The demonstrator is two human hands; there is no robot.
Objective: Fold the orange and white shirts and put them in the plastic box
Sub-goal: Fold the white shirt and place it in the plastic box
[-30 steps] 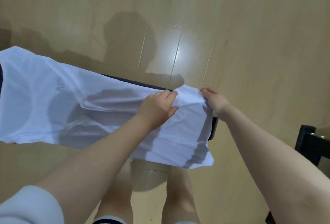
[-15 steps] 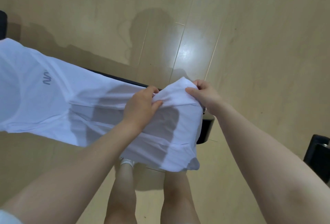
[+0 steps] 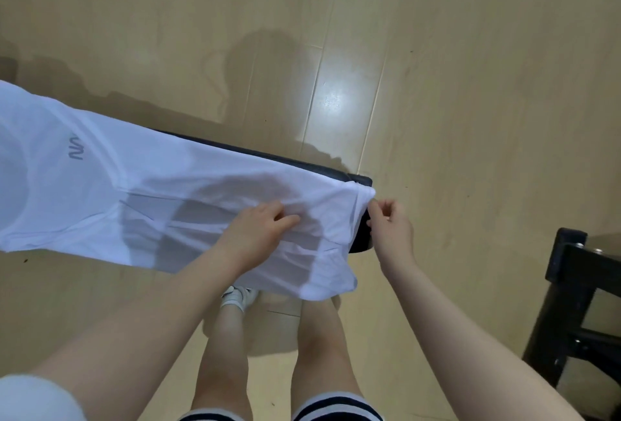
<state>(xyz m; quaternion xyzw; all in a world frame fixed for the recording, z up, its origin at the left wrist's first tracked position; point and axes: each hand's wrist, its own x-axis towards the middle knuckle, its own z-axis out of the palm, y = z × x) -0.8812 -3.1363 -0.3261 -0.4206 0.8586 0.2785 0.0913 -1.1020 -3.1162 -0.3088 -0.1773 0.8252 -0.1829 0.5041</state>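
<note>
The white shirt [image 3: 141, 192] lies spread lengthwise over a narrow black bench [image 3: 359, 239], with its near edge hanging over the bench's side. A small grey logo shows near its left end. My left hand [image 3: 260, 229] rests on top of the shirt near its right end, fingers laid along the cloth. My right hand [image 3: 389, 224] is just past the bench's end and pinches the shirt's right corner between thumb and fingertip. Neither the orange shirt nor the plastic box is in view.
A pale wooden floor [image 3: 437, 67] lies all around the bench. A black furniture frame [image 3: 571, 289] stands at the right edge. My bare legs [image 3: 319, 346] and a white shoe [image 3: 240, 296] are below the bench.
The shirt's right end, lifted and bunched between both hands before, now lies flat on the bench. My left hand has let go and lies on the cloth; my right hand has moved out to the corner.
</note>
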